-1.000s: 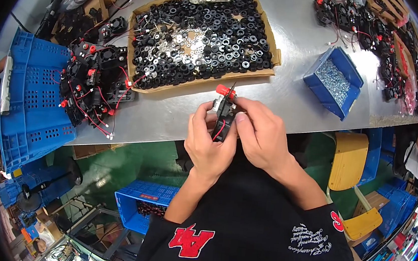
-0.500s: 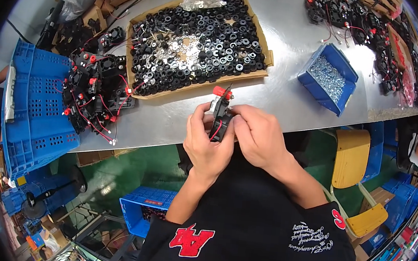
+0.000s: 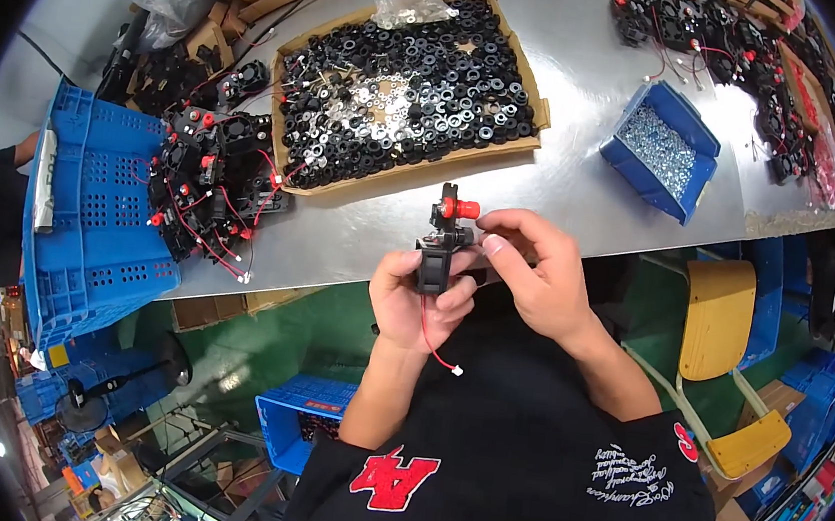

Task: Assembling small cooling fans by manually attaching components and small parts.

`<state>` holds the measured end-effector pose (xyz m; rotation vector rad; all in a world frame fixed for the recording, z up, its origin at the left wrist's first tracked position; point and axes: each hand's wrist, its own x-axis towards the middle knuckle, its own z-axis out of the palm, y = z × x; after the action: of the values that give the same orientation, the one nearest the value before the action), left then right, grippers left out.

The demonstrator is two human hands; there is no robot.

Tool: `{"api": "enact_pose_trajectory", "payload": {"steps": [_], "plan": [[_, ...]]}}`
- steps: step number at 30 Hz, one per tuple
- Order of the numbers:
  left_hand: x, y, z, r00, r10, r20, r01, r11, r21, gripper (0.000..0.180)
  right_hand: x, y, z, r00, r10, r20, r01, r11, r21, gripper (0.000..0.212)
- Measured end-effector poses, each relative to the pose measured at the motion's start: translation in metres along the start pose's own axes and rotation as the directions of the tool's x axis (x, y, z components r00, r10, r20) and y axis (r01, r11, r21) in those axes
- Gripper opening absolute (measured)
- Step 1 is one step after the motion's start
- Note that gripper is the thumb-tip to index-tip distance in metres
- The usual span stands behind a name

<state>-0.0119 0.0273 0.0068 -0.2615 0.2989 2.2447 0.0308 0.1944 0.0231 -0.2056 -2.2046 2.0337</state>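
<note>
My left hand (image 3: 412, 300) is wrapped round a black plastic assembly (image 3: 434, 267), upright over the table's front edge. A red cylindrical part (image 3: 462, 209) sticks out sideways near its top. From its lower end hangs a red wire (image 3: 427, 334) with a small white connector (image 3: 457, 370). My right hand (image 3: 537, 272) is at the assembly's right side, thumb and forefinger pinched together close to it below the red part. What is between those fingertips is too small to make out. Beyond the hands lies a cardboard tray (image 3: 417, 165) of black rings and small metal washers.
A blue bin (image 3: 690, 201) of small silvery parts stands at the right. More black assemblies with red wires (image 3: 209, 180) lie by a blue perforated crate (image 3: 104, 230) at left, others (image 3: 700, 37) at far right. A yellow chair (image 3: 715, 319) stands beside the table.
The assembly has turned in my left hand, so its black frame faces up and the wire now hangs down. My right hand has shifted slightly right. The view has swung slightly left.
</note>
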Motion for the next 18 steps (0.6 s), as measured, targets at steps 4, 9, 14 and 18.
{"api": "enact_pose_trajectory", "payload": {"steps": [4, 9, 14, 18], "plan": [[-0.001, -0.008, -0.002, 0.98, -0.058, 0.188, 0.105, 0.963, -0.247, 0.058, -0.004, 0.003, 0.003, 0.999, 0.034, -0.006, -0.033, 0.989, 0.144, 0.019], [-0.002, -0.012, -0.006, 0.977, -0.033, 0.211, 0.096, 0.95, -0.297, 0.057, -0.003, 0.007, -0.007, 0.985, -0.117, -0.124, 0.098, 0.985, -0.144, 0.015], [-0.001, -0.01, -0.004, 0.978, -0.01, 0.208, 0.066, 0.963, -0.263, 0.057, 0.001, 0.022, -0.018, 0.959, -0.2, -0.201, 0.141, 0.951, -0.276, 0.012], [0.003, -0.008, -0.003, 0.978, 0.007, 0.207, 0.048, 0.965, -0.259, 0.058, 0.007, 0.026, -0.016, 0.959, -0.202, -0.197, 0.137, 0.944, -0.301, 0.01]]}}
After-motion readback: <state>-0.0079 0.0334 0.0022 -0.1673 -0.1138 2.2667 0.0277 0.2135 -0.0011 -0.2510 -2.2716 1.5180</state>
